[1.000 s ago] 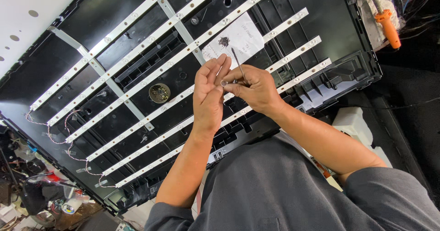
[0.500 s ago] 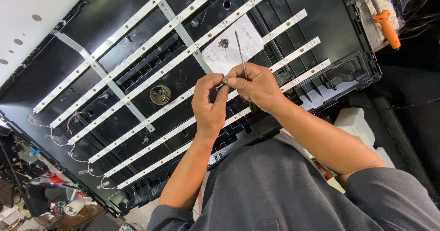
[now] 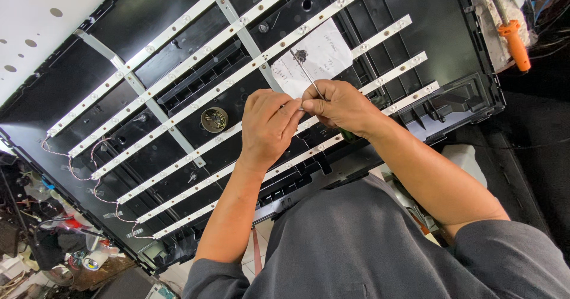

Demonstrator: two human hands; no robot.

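My right hand (image 3: pixel 341 106) grips a thin metal screwdriver (image 3: pixel 310 80) whose shaft slants up and left toward a pile of small dark screws (image 3: pixel 300 55) on a white paper sheet (image 3: pixel 317 59). My left hand (image 3: pixel 267 124) is closed beside it, fingertips pinched against the shaft near my right fingers. Both hands hover over a black panel back (image 3: pixel 249 91) lined with long white light strips (image 3: pixel 196 156). What the left fingertips pinch is too small to tell.
A round metal dish (image 3: pixel 214 119) of small parts sits on the panel left of my hands. An orange-handled tool (image 3: pixel 514 41) lies at the upper right. A white perforated sheet (image 3: pixel 41 20) fills the upper left. Clutter and wires (image 3: pixel 53 239) lie on the floor at lower left.
The hands drifted slightly down and right over the panel. The screwdriver tip swung up toward the screws on the paper, and the left fingers closed in at the shaft.
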